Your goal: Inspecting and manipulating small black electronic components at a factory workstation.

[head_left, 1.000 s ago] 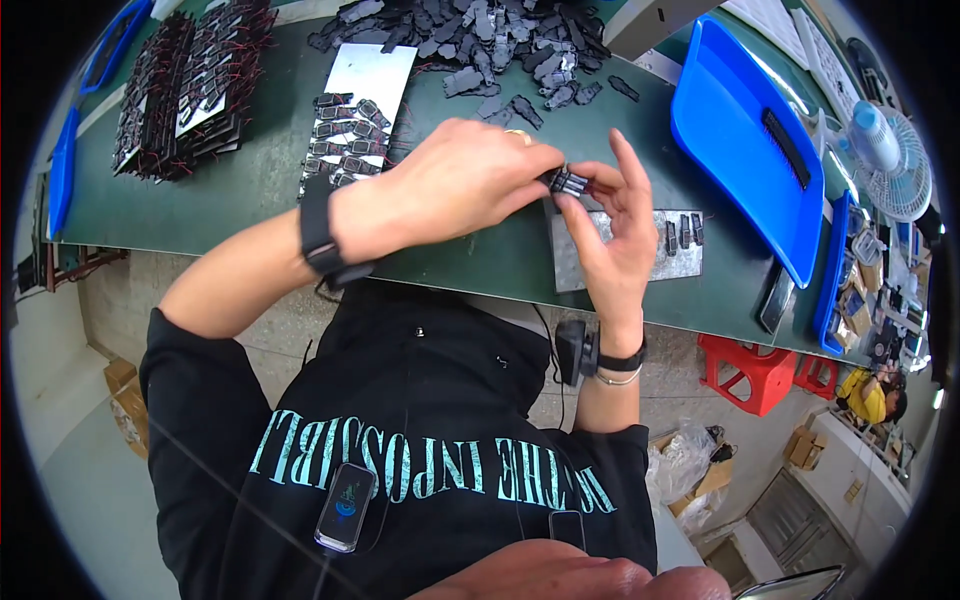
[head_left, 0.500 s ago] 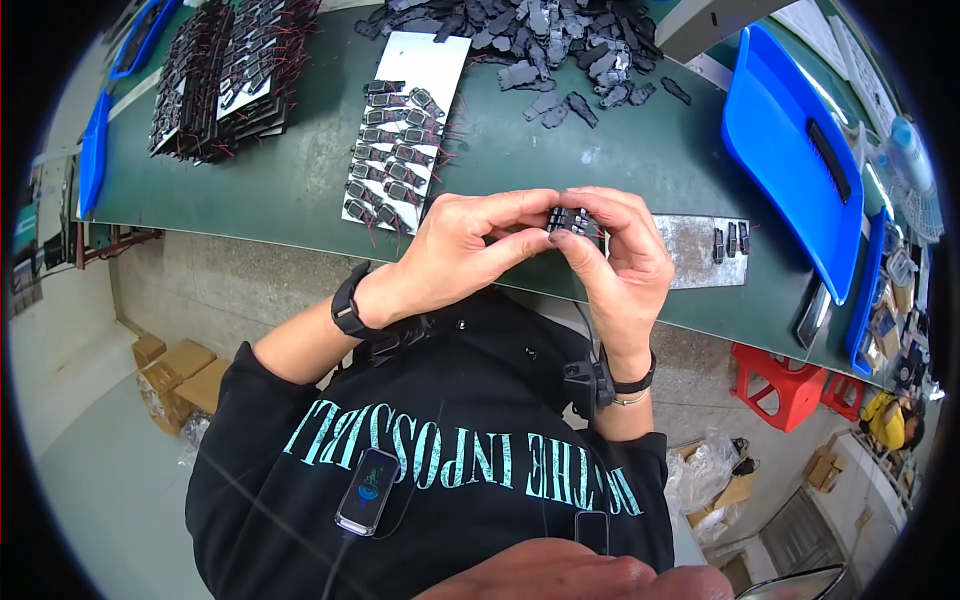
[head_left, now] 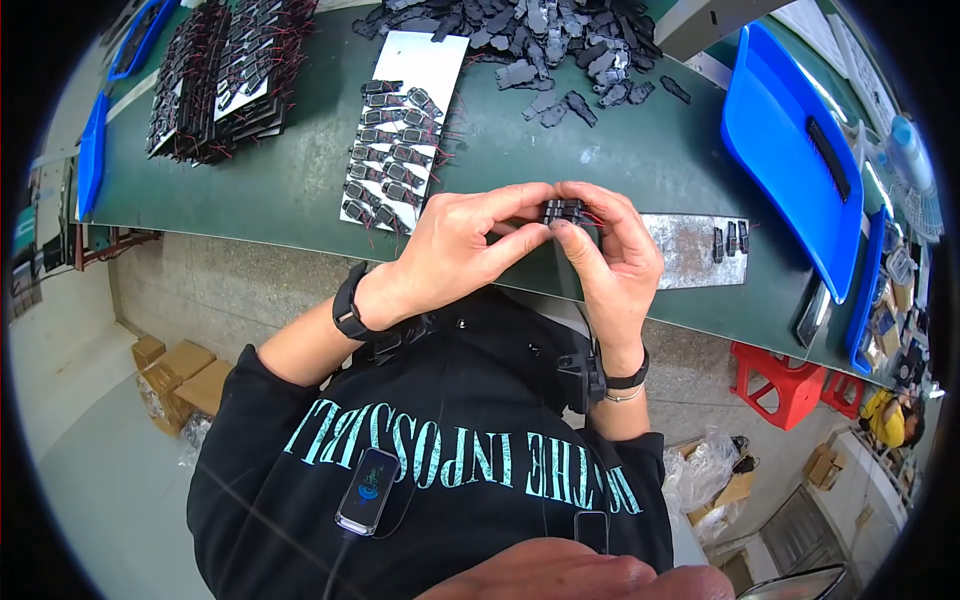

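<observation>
Between the fingertips of both hands is a small bunch of black plastic parts (head_left: 563, 212) with red wires trailing at its right side. My left hand (head_left: 455, 245) pinches it from the left, thumb and fingers closed. From the right, the thumb and fingers of my right hand (head_left: 615, 255) grip the same bunch. Fingers cover part of it. Just left of my hands lies a white board (head_left: 422, 58) with rows of similar wired black modules (head_left: 408, 135). Right of my right hand, a scuffed metal plate (head_left: 685, 262) bears three small black pieces (head_left: 731, 240).
A heap of loose black plastic pieces (head_left: 545, 40) covers the far middle of the green table (head_left: 280, 195). Stacked boards of wired modules (head_left: 225, 85) stand at far left. A blue tray (head_left: 775, 120) rests at right, and a red stool (head_left: 778, 385) stands below the table.
Both hands have shifted slightly left and the bunch has turned a little between the fingers. More red wire shows at its right side now.
</observation>
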{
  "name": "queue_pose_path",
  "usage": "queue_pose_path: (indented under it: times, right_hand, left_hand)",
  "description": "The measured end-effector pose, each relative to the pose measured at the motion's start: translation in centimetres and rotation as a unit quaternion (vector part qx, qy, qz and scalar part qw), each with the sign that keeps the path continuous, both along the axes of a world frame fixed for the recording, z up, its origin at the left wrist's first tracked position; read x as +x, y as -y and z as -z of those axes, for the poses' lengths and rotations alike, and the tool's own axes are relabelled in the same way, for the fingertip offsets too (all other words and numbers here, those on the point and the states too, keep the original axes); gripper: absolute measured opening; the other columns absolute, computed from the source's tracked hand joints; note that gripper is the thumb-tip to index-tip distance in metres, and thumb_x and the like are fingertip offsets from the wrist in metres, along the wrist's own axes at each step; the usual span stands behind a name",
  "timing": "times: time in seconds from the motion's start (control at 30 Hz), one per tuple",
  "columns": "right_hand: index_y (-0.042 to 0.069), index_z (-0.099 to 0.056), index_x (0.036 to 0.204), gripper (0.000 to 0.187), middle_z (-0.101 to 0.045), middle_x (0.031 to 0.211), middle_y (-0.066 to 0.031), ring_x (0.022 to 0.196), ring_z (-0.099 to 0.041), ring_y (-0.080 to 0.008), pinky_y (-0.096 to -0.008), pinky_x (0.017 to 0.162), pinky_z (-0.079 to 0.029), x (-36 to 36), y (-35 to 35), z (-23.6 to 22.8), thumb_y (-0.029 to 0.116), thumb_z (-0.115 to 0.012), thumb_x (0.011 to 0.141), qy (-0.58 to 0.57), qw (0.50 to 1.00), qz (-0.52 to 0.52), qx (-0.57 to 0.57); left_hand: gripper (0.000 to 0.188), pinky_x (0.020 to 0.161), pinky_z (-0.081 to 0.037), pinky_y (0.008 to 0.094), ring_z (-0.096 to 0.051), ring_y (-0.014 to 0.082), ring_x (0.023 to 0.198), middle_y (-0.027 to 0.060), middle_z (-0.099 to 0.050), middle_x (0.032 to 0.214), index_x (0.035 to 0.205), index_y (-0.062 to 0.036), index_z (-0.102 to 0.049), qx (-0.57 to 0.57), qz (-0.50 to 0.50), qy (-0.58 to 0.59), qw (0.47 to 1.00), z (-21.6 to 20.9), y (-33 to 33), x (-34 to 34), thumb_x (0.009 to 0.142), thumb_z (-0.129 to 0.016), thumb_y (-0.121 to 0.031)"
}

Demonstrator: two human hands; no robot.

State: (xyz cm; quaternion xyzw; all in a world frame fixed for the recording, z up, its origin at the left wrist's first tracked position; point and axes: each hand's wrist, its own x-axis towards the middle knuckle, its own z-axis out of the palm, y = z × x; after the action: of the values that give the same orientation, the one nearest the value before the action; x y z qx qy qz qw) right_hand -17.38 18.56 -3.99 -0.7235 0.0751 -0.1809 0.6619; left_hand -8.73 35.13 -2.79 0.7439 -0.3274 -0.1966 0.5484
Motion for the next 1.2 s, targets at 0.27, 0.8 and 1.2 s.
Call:
queue_pose_path:
  times: [0.27,0.8,1.2]
  right_hand:
    - [-0.002,-0.065,0.124,0.038,-0.064,0.124,-0.0113,0.117,-0.061,-0.0195,-0.0331,0.103,-0.048,0.1,0.5,0.1,-0.002,-0.074,0.087,-0.052,0.999,0.005,0.013]
    - [0.004,-0.068,0.115,0.035,-0.066,0.115,-0.0135,0.114,-0.061,-0.0322,-0.0406,0.099,-0.048,0.7,1.3,0.3,0.003,-0.076,0.081,-0.045,0.941,0.033,-0.335]
    - [0.003,-0.067,0.099,0.017,-0.068,0.100,-0.0113,0.108,-0.062,-0.0325,-0.0413,0.094,-0.049,0.9,1.2,0.7,0.001,-0.073,0.083,-0.022,0.931,0.032,-0.363]
  left_hand:
    - [0.037,0.076,-0.060,0.0332,-0.074,0.0258,0.091,0.0123,-0.073,0.105,0.121,-0.0017,-0.066,0.089,-0.012,0.198,0.976,-0.3,0.6,0.9,0.085,-0.075,-0.006]
    - [0.028,0.079,-0.054,0.0369,-0.061,0.0264,0.098,0.0078,-0.061,0.101,0.106,-0.0056,-0.064,0.154,-0.005,0.371,0.916,-0.1,1.3,1.9,0.080,-0.075,-0.009]
    - [0.018,0.076,-0.053,0.0375,-0.061,0.0265,0.091,0.0083,-0.058,0.096,0.097,-0.0039,-0.061,0.150,0.014,0.379,0.913,0.4,1.0,1.6,0.080,-0.068,-0.004]
